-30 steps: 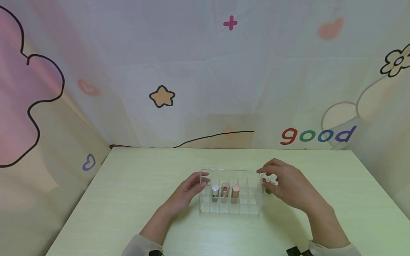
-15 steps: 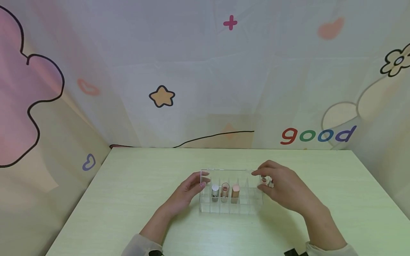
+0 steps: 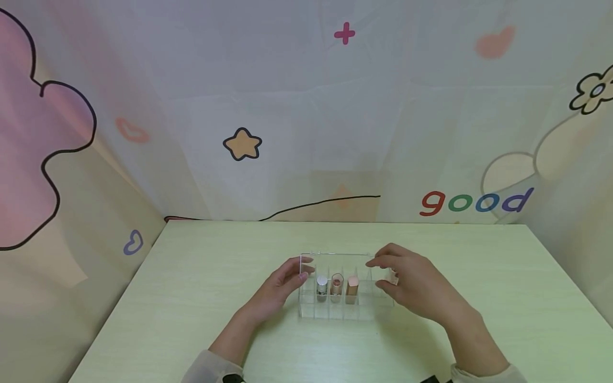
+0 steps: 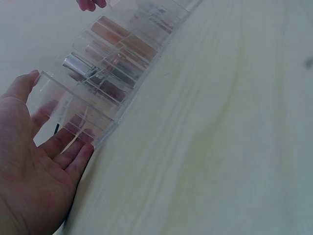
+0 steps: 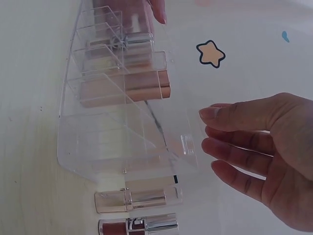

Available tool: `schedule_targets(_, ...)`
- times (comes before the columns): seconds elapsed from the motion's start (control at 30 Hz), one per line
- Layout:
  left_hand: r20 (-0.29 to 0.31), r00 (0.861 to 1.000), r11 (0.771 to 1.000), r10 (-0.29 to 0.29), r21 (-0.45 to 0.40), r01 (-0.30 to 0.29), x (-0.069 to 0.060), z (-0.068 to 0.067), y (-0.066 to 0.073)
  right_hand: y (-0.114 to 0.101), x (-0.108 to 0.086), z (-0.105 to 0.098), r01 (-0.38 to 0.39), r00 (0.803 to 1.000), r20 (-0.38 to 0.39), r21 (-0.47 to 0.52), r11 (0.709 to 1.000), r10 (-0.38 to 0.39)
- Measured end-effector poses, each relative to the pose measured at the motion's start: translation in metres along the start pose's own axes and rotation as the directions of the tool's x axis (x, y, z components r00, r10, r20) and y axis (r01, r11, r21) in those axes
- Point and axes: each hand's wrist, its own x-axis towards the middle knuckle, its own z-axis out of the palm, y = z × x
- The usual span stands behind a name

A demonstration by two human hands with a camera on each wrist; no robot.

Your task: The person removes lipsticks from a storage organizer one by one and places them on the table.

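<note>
A clear acrylic lipstick organizer [image 3: 335, 312] stands on the table, divided into small compartments. My left hand [image 3: 275, 290] grips its left end, thumb on the front edge and fingers behind the wall. Side by side in the organizer stand a silver-capped tube [image 3: 322, 288], a clear-capped lipstick [image 3: 337, 286] and a rose-gold lipstick [image 3: 352, 290]. My right hand [image 3: 421, 284] hovers by the organizer's right end, fingers spread, holding nothing. In the right wrist view, a pinkish lip gloss tube [image 5: 139, 200] and a dark red one [image 5: 139, 225] stand beyond that end; the hand mostly hides them in the head view.
The pale wooden tabletop [image 3: 201, 266] extends around the organizer. A printed cloth backdrop [image 3: 297, 133] hangs behind and beside the table, with a star and the word "good" on it.
My right hand has moved left and slightly nearer, from beside the tubes to over the organizer's right end. My left hand and the organizer have stayed in place.
</note>
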Motion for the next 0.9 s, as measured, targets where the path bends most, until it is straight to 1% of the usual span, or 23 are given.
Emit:
schedule_targets(0.2,-0.004,1.000,1.000,-0.001,0.011,0.001,0.000,0.001,-0.001,-0.004,0.002,0.004,-0.001,1.000,0.019,-0.006,1.000,0.001)
schedule_targets(0.33,0.000,1.000,1.000,-0.011,0.003,0.011,0.000,0.000,0.000,-0.004,0.003,0.007,0.004,1.000,0.025,-0.009,1.000,-0.003)
schedule_targets(0.5,0.006,1.000,1.000,-0.016,-0.004,0.016,0.000,0.000,0.000,-0.005,0.004,0.010,0.008,1.000,0.024,-0.006,1.000,-0.008)
schedule_targets(0.7,0.001,1.000,1.000,-0.020,0.009,0.020,0.000,0.000,0.001,-0.005,0.004,0.013,0.025,1.000,0.010,0.005,1.000,-0.025)
schedule_targets(0.8,-0.002,1.000,1.000,-0.017,0.013,0.017,0.000,0.000,0.000,-0.006,0.005,0.016,0.034,0.999,0.004,0.011,0.999,-0.034)
schedule_targets(0.9,-0.003,1.000,1.000,-0.014,0.015,0.014,0.000,0.000,0.000,-0.006,0.006,0.021,0.027,1.000,0.011,0.020,0.999,-0.027)
